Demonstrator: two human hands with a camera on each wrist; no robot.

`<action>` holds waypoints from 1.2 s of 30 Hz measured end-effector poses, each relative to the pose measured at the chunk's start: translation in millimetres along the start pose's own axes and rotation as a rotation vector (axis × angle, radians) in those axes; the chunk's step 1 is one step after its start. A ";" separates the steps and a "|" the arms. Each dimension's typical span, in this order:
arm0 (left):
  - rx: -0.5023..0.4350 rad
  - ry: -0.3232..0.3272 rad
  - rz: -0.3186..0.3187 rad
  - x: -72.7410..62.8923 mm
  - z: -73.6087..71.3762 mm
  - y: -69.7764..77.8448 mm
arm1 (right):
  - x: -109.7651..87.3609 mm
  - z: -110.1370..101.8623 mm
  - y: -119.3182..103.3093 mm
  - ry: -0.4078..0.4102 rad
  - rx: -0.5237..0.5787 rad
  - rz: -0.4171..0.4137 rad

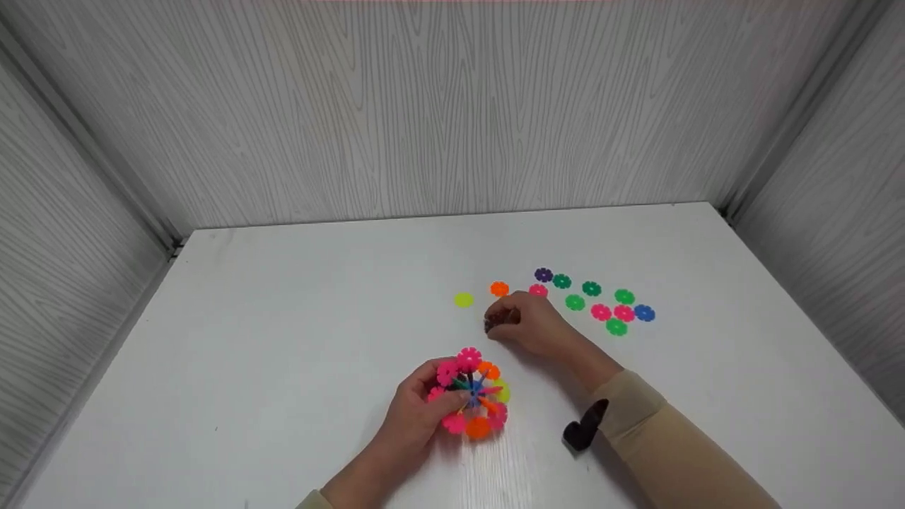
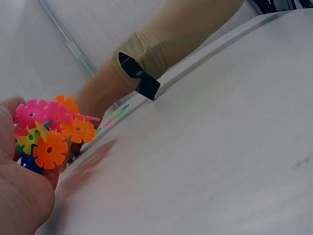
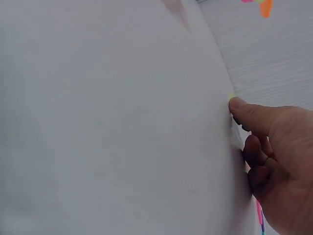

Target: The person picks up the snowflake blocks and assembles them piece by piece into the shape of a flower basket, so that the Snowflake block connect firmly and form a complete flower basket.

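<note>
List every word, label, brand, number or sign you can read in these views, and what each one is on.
No readable text in any view.
Notched, flower-shaped plastic discs in assorted colours on the white table: nothing legible.
Multicoloured cluster of joined plastic discs: nothing legible; any marking on its dark blue part is too small and blurred.
Black device at the right wrist: nothing legible.

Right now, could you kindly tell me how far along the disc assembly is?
A round cluster of joined discs already looks built, and the left hand holds it. The right hand curls near the loose discs; whether it pinches one is hard to tell. Remaining, if all are meant for it: green, pink, blue, purple, orange and yellow discs lying on the white table.
</note>
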State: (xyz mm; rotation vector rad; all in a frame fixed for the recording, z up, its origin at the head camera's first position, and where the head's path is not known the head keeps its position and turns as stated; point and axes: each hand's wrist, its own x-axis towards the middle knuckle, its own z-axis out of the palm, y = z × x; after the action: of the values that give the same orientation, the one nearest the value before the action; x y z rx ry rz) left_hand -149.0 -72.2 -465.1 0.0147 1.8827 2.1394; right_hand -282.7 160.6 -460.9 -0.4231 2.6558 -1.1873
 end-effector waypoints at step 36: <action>0.082 0.115 0.147 0.7 -1.4 -4.5 | -84.1 4.3 -43.7 0.087 0.216 -0.360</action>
State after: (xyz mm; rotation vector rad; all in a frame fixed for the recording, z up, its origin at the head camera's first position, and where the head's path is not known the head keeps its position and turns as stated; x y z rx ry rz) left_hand -149.1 -73.0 -469.8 0.0501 2.0936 2.1989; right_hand -194.8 158.3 -425.3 -0.8534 2.5518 -1.6081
